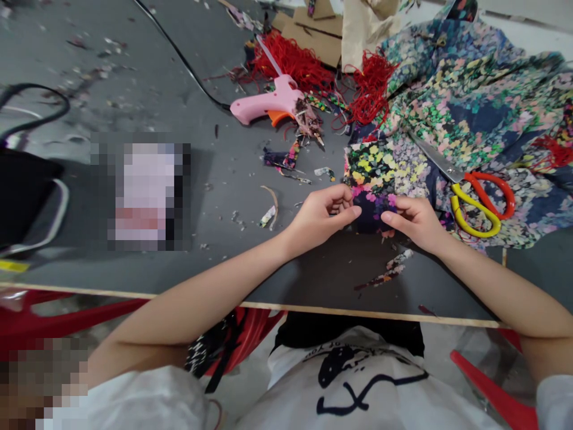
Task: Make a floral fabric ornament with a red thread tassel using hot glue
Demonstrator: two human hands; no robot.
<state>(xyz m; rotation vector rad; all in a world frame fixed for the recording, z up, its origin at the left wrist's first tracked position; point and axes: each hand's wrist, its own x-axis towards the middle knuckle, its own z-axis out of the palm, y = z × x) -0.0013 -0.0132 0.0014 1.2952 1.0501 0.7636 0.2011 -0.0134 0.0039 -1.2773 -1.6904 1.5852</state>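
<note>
A small piece of floral fabric [372, 170], yellow at the top and dark navy below, hangs between my hands above the grey table [215, 251]. My left hand [326, 214] pinches its left edge between thumb and fingers. On the opposite edge, my right hand [409, 221] grips it with thumb and forefinger. Scissors with red and yellow handles [461, 176] lie just right of the piece, on a large heap of floral cloth [474, 107]. A pink glue gun [268, 103] with an orange trigger rests beyond my left hand.
Red threads [295, 64] and cardboard pieces [311, 33] lie at the back. A pixelated rectangular item [145, 191] and a black bag [27, 191] are on the left. Fabric scraps [389, 272] lie near the table's front edge. A black cord [183, 60] runs to the glue gun.
</note>
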